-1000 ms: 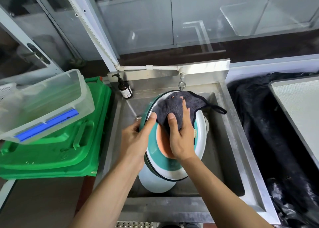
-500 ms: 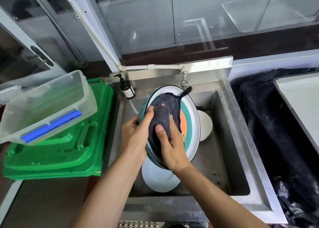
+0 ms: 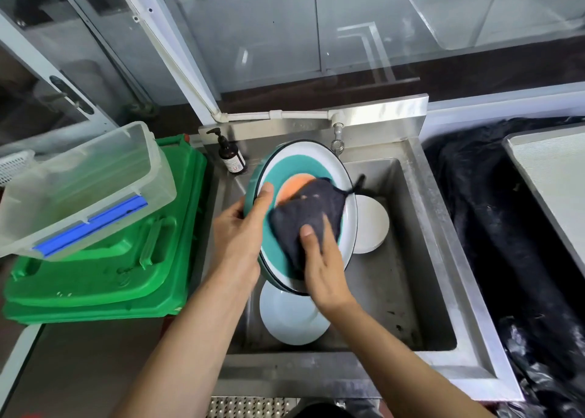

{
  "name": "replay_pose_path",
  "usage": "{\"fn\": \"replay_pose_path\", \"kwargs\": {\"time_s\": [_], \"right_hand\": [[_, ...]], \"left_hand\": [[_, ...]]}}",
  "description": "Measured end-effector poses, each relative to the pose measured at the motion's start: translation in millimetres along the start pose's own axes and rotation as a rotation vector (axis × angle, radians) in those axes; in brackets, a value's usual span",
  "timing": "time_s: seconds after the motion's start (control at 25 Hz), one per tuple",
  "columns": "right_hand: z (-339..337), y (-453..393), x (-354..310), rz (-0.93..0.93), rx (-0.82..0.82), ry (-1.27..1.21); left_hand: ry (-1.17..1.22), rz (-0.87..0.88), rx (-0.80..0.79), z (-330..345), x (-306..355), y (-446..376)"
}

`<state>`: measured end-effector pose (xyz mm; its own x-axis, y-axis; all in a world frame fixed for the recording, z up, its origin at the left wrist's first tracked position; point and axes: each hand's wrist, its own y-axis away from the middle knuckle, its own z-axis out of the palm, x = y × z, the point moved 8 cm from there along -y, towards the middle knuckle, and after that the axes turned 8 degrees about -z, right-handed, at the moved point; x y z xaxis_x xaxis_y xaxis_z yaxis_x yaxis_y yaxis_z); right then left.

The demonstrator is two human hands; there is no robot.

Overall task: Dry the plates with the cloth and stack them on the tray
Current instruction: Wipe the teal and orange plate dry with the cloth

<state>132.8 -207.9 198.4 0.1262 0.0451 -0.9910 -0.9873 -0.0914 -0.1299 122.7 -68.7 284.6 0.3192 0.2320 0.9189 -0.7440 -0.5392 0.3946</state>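
1. Since a second ago the dark grey cloth (image 3: 308, 218) has swept from the plate's upper edge, across to its left side, and now lies bunched over the lower centre of the face; the orange middle, half hidden before, shows above it.
2. Holding it all is the left hand (image 3: 240, 227), gripping the left rim of the large round plate with white rim, teal ring and orange centre (image 3: 302, 177), thumb curled onto the face and the other fingers behind; that grip has stayed put, and the plate is tilted up over the stainless steel sink (image 3: 440, 234).
3. Wiping falls to the right hand (image 3: 323, 259); its fingers are spread fairly straight and press the cloth flat against the plate rather than clutching it.
4. By my judgement the task is early; this plate is mid-dry, and at least one more rim seems to sit just behind it.
5. Left to do: the white plate low in the basin (image 3: 292, 318) and the white plates at the right of the basin (image 3: 370, 224) lie undried.
6. Nothing is stacked in view; which object is the tray I cannot tell, though a green plastic lid (image 3: 104, 268) and a clear plastic bin (image 3: 85, 183) sit left of the sink.
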Motion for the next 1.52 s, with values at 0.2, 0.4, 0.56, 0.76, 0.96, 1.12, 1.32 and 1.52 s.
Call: {"fn": "replay_pose_path", "kwargs": {"time_s": [0.2, 0.4, 0.56, 0.76, 0.96, 1.12, 1.32, 1.52], "right_hand": [[14, 17, -7, 0.045, -0.063, -0.063], [0, 36, -14, -0.166, -0.131, 0.074], [-39, 54, 19, -0.091, -0.171, 0.262], [-67, 23, 57, 0.108, -0.076, 0.414], [-75, -23, 36, 0.01, -0.01, 0.373], [-80, -64, -13, -0.186, 0.076, 0.411], [-81, -85, -67, -0.47, 0.075, 0.535], [-92, -104, -66, -0.296, 0.006, 0.272]], "left_hand": [[-0.036, 0.055, 0.024, 2, 1, -1], [0.007, 0.027, 0.034, 1, -4, -7], [0.014, 0.077, 0.02, 0, 6, -15], [-0.005, 0.09, -0.024, 5, 1, -12], [0.013, 0.083, -0.063, 2, 1, -8], [0.026, 0.02, -0.127, -3, 0, -2], [0.047, 0.01, -0.18, -9, 13, 4], [0.084, 0.058, -0.185, -16, 29, 10]]}}
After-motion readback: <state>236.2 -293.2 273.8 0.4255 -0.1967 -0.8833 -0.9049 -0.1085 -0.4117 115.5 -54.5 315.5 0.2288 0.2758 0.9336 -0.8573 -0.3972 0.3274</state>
